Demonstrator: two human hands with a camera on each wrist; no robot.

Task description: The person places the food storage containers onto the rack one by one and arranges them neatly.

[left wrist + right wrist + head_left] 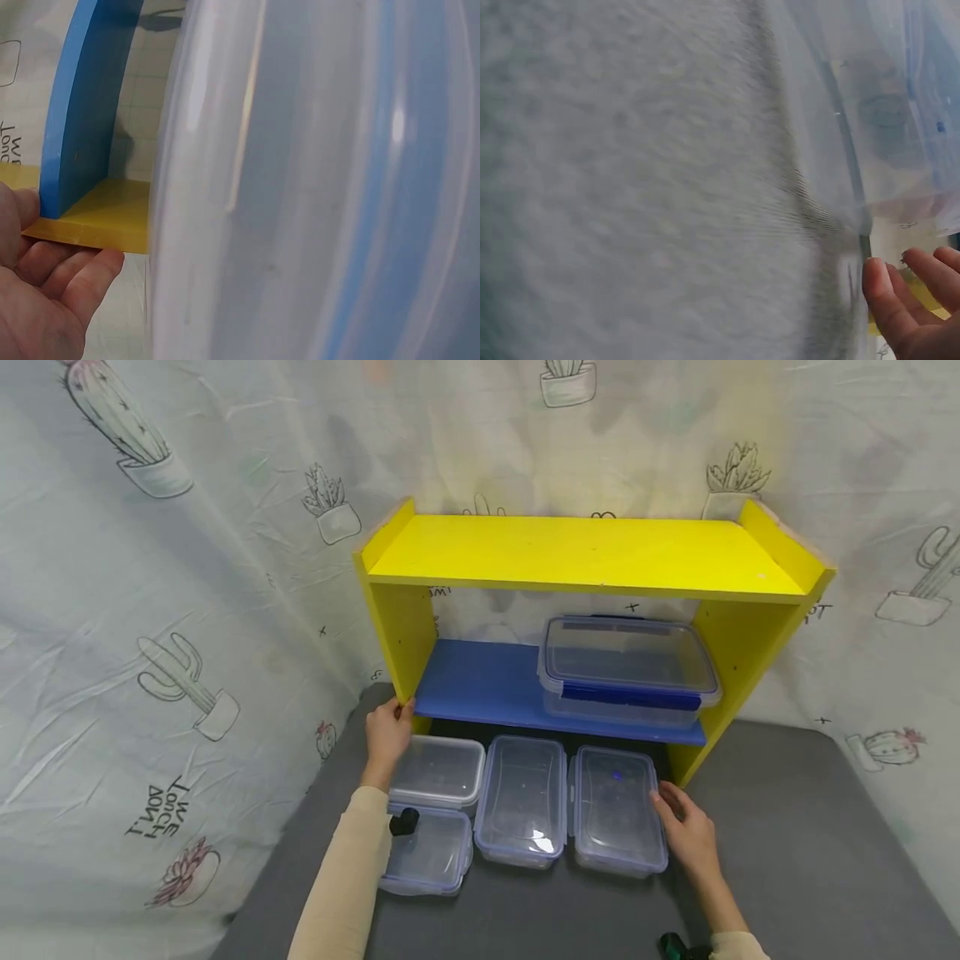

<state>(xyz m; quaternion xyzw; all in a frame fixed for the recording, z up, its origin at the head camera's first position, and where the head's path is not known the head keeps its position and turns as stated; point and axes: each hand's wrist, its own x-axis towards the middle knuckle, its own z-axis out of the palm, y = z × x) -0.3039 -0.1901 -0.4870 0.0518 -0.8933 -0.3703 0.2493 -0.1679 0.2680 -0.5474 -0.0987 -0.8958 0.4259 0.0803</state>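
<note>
While the left hand (387, 735) grips the front edge of the shelf unit's left side panel, head view has the right hand (688, 828) at the right rim of the right-hand box (618, 814), fingers loosely bent, thumb apart from them. Shelf unit (577, 552): stands upright toward the back of the grey table (810, 810), bright yellow top board with raised ends, yellow sides, blue lower board (480, 681). Pale scuffs on the upper edges of both ends. Large clear box (630, 652) sits on the right part of the blue board, lid on, blue seal line, dark blue front clip. Four smaller clear lidded boxes on the table in front: right-hand one, middle box (521, 797), rear left box (438, 768) with whitish rim, front left box (427, 852). The other three have bluish rims. Cactus-print cloth (262, 560) behind.

Left wrist view: yellow panel pinched, thumb on one side, fingers on the other, right by the blue board's end. Blurred clear plastic fills the right side.

Right wrist view: fingers parted, tips by clear plastic; can't tell how firm the contact is. Grey surface fills the left.
</note>
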